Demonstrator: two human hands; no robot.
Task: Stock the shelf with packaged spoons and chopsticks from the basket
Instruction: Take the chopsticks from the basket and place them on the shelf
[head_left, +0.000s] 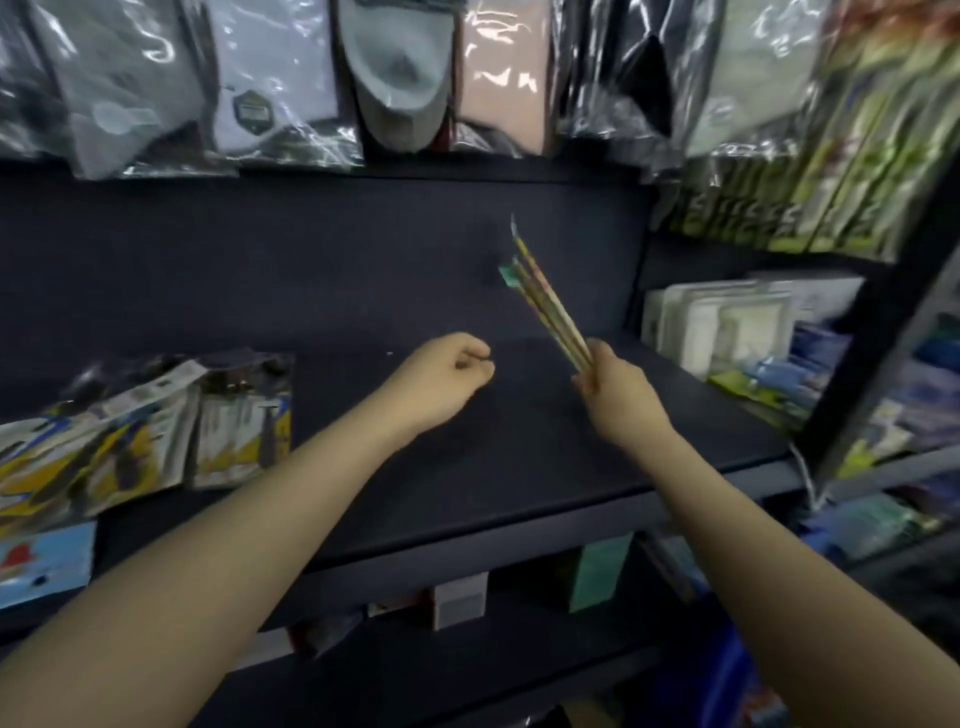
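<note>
Both of your bare forearms enter from the bottom corners of the frame and reach up toward its centre, over a dark shelf. Your left hand, just left of centre, is curled into a loose fist and grasps nothing; it hovers above the shelf board without touching any goods. Your right hand, just right of centre, grips the lower end of a slim packet of chopsticks. That packet slants up and to the left from your fingers, seen nearly edge-on, with a small green tag at its upper part; it is held in the air above the shelf, in front of the dark back panel, and rests on nothing. At the left of the frame, flat yellow-and-blue packaged goods lie leaning on the same shelf board, well apart from both hands; motion blur prevents reading their contents. A pale blue card sits at the shelf's front edge, lower left. Across the top of the frame hang clear plastic bags of grey, white and pink fabric items. In the upper right hang green printed packets, and below them, at the right, white boxed items stand on a neighbouring shelf. Beneath the main shelf, small boxes show on a lower level.
</note>
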